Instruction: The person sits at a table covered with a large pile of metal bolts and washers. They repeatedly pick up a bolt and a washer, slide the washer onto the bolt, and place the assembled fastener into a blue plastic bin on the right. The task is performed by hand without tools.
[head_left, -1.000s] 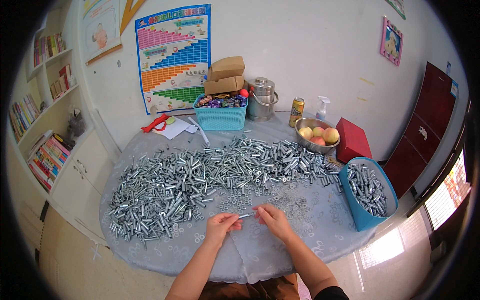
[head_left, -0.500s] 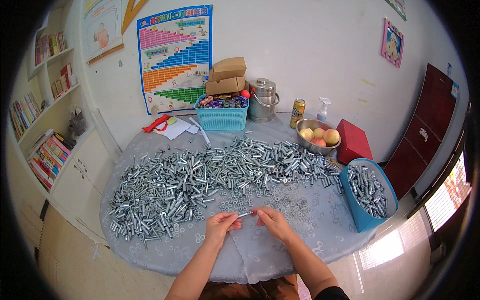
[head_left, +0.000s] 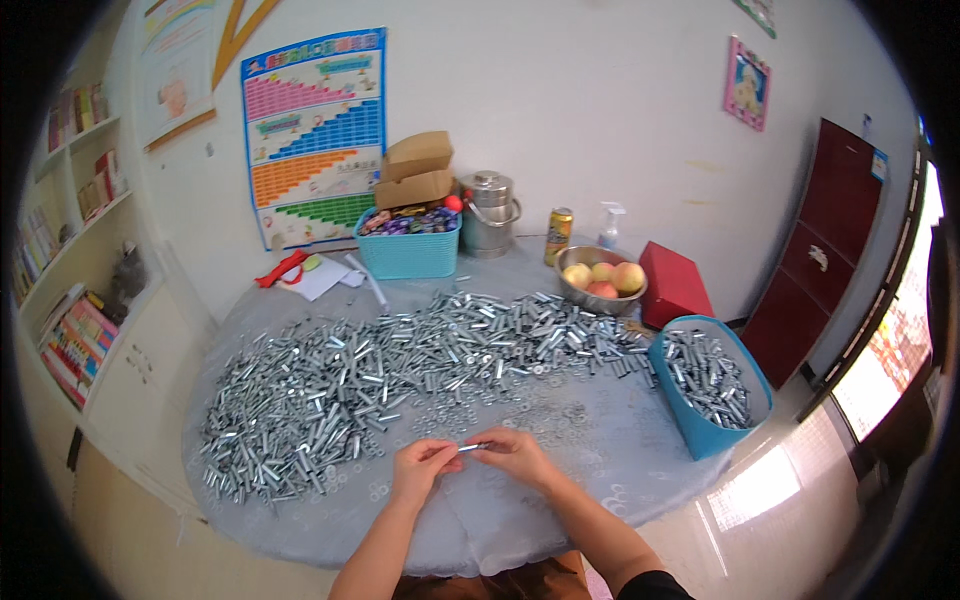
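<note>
Over the near middle of the table, my left hand (head_left: pixel 422 470) pinches one end of a small silver metal bolt (head_left: pixel 468 448) between thumb and fingers. The bolt lies nearly level and points to the right. At its other end, the fingers of my right hand (head_left: pixel 517 458) are closed around it and cover the tip. Beyond my hands spreads a wide heap of silver metal sleeves and bolts (head_left: pixel 350 365). Many small flat washers (head_left: pixel 530 405) lie scattered between that heap and my right hand.
At the right edge stands a blue bin (head_left: pixel 690 425) full of metal bolts. Behind the heap are a steel bowl (head_left: pixel 590 300) of fruit, a red box (head_left: pixel 675 285), a yellow can (head_left: pixel 558 236), a spray bottle (head_left: pixel 610 226), a steel canister (head_left: pixel 488 215) and a turquoise basket (head_left: pixel 408 256).
My right hand has come in to the left and closed on the end of the bolt, where its fingers were looser before. The whole view has shifted slightly.
</note>
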